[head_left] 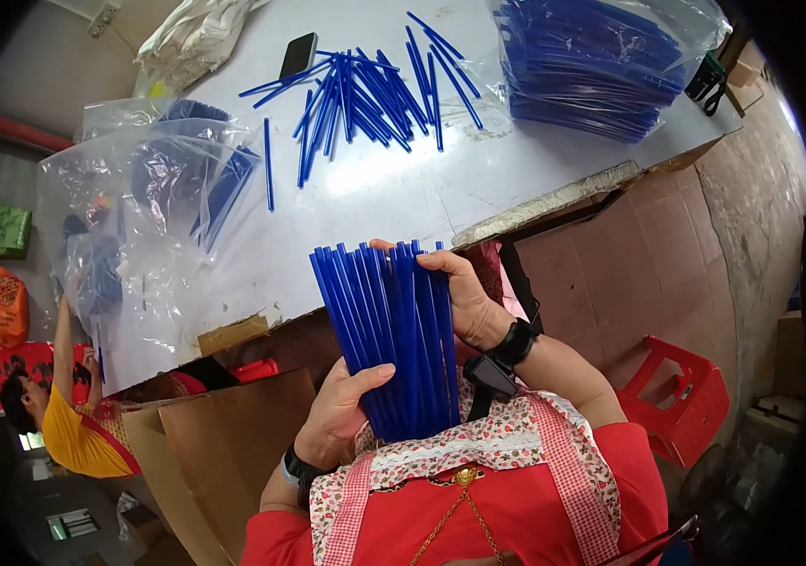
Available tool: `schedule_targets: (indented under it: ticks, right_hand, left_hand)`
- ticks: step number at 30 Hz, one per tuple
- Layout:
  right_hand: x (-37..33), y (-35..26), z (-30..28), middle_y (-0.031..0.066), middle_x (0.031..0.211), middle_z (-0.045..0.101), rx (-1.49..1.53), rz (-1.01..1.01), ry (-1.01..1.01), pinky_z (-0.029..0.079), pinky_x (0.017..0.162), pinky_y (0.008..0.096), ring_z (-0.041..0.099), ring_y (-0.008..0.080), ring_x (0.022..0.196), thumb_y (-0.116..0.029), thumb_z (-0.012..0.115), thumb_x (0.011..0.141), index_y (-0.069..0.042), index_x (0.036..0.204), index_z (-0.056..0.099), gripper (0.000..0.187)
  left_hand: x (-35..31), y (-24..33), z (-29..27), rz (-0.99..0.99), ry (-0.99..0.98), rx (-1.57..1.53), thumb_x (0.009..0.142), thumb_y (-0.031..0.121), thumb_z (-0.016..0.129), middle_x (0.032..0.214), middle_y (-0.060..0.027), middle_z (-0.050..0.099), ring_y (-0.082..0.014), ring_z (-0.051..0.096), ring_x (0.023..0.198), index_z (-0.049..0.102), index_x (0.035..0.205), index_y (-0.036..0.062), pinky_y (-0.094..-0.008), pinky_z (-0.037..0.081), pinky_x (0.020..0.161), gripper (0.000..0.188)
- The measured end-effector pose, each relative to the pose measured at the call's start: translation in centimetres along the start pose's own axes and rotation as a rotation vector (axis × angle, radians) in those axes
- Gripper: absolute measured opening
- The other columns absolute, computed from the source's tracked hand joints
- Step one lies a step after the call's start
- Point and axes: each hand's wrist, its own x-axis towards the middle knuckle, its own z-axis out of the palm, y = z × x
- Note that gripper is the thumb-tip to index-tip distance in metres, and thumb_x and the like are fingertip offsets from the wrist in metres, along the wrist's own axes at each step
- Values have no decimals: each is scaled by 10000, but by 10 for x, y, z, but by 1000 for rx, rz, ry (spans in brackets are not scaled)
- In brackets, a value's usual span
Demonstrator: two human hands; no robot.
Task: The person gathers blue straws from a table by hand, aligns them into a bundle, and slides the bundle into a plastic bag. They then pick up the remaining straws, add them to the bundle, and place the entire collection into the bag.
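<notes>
Blue tubes (386,340) are gathered in one bundle before the person's chest, between the apron (577,472) and the near side of the table (374,203), with their far ends toward the table. The left hand (335,415) is closed round the lower left side, its thumb lying across the front. The right hand (464,302) clasps the upper right side, with the thumb near the far ends and a fingertip showing behind. How strongly the hands squeeze, I cannot tell.

In my judgement, the main risk is slipping: the tubes look smooth, and those in the middle seem kept only by their neighbours. If one hand becomes loose, some could slide down or spread like a fan — the far ends stand at uneven heights. A knock against the table edge could also scatter them.

Now the counting. There is one held bundle, but its tubes overlap too much for an exact number. On the table I see one loose heap (348,104), equally not countable, and one single tube (269,165) lying apart on its left. There is one phone (299,55), and one large stack of blue tubes in plastic (591,71) at the right. At the left lies clear plastic packing (153,160) — how many bags, I cannot tell. Further away are one co-worker (87,429), one green bag (7,233), one orange bag (4,307) and one red stool (681,396)
</notes>
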Motion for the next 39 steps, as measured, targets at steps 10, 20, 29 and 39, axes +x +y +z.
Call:
schedule_targets:
  ticks: [10, 20, 29, 39]
  right_hand:
    - [-3, 3, 1, 189, 1413, 413, 55, 10, -7, 431, 1001, 468, 513, 301, 1203, -325, 504, 818, -17, 1417, 338, 693]
    - [0, -1, -7, 179, 1379, 454, 65, -6, -33, 473, 930, 525, 569, 305, 1119, -410, 450, 831, -36, 1414, 354, 699]
    - [10, 8, 14, 153, 1281, 528, -388, -357, 291, 508, 880, 369, 585, 220, 1049, -158, 502, 916, -47, 1413, 345, 534]
    - [-44, -58, 29, 131, 1163, 594, -585, -753, 223, 443, 960, 327, 583, 195, 1058, -153, 504, 957, -33, 1450, 209, 587]
  left_hand:
    - [-2, -4, -3, 19, 102, 35, 872, 37, 593, 1087, -89, 640, -156, 628, 951, 526, 1223, 7, -312, 505, 855, 359]
    - [7, 1, 2, 4, 101, -22, 873, 36, 595, 1094, -80, 624, -143, 623, 934, 448, 1294, 3, -295, 504, 826, 447]
    - [36, -43, 16, 94, 63, 241, 772, 55, 725, 984, -52, 641, -164, 627, 848, 506, 1201, 15, -299, 506, 785, 483]
    - [52, 46, 64, 185, -87, 460, 661, 0, 757, 829, -70, 634, -153, 619, 733, 510, 1143, 2, -275, 493, 684, 542]
